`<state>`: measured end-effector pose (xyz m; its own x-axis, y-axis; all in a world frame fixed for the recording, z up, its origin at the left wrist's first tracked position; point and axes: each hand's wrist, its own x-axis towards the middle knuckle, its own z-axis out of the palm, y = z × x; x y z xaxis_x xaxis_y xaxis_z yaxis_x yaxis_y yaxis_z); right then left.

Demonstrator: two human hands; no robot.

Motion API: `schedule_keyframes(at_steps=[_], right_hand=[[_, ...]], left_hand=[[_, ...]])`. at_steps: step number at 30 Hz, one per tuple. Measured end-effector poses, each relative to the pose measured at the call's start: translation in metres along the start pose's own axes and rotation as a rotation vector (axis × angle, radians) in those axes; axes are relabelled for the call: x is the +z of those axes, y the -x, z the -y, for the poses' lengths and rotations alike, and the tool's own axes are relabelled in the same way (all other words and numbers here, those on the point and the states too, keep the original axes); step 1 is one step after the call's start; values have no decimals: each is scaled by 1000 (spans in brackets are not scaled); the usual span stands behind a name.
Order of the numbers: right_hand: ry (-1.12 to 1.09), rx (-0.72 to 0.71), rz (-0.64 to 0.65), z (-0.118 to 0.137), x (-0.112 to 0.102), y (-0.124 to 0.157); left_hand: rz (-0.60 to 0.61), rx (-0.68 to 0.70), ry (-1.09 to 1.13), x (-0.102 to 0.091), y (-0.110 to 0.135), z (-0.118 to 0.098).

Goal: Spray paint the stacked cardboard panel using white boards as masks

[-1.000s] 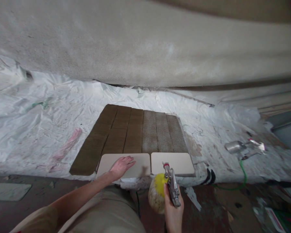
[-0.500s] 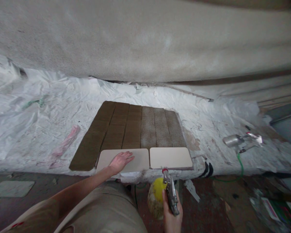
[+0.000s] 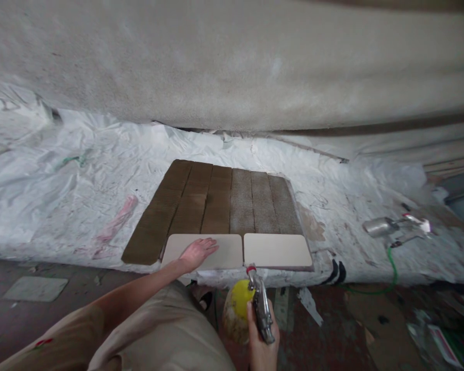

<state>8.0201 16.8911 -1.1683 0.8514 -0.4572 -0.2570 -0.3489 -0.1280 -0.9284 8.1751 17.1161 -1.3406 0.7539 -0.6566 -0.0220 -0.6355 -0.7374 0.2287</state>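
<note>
My left hand [image 3: 196,252] lies flat, fingers stretched out, on the left of two pale rectangular boards [image 3: 226,248] at the near edge of a low platform. The right pale board [image 3: 277,250] lies beside it, untouched. Behind both boards several brown textured strips [image 3: 216,203] lie side by side. My right hand [image 3: 262,348] is closed round the grip of a metal spray gun [image 3: 259,309] with a yellow cup [image 3: 236,310], held below the platform edge in front of the boards.
Crumpled white plastic sheeting [image 3: 62,196] covers the platform. A second spray gun [image 3: 396,228] with a green hose [image 3: 388,268] lies at the right. A rough grey wall [image 3: 232,62] rises behind. Dark floor with scraps [image 3: 34,288] runs along the bottom.
The view has shifted slightly. My right hand with the spray gun has drifted a little left and down; my left hand stays flat on the left board.
</note>
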Motion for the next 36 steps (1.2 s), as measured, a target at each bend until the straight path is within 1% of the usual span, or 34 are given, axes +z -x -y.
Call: schedule_keyframes(at_steps=[3,6,10,13,16,18,21,26,29,32,36], right_hand=[[-6,-35,-50,7,9,6],[1,-20,-28,5,16,10],[-1,4,-26,1,27,18],[5,18,-48,4,38,27],[24,36,-73,8,49,38],[39,49,-93,7,55,45],[48,64,-119,1,63,57],[5,70,-175,-5,80,75],[-18,94,-206,0,91,86],[-59,126,-237,8,102,97],[-136,181,-222,19,114,110]], left_hand=[[15,47,24,-5,0,3],[15,90,50,-10,6,13],[-20,44,59,-19,27,36],[-34,18,32,-25,46,58],[-12,45,-2,-29,58,74],[9,82,-15,-30,61,81],[26,129,-13,-30,59,84],[47,161,28,-34,52,84],[69,165,23,-34,51,85],[55,178,40,-29,51,86],[25,199,62,-24,51,85]])
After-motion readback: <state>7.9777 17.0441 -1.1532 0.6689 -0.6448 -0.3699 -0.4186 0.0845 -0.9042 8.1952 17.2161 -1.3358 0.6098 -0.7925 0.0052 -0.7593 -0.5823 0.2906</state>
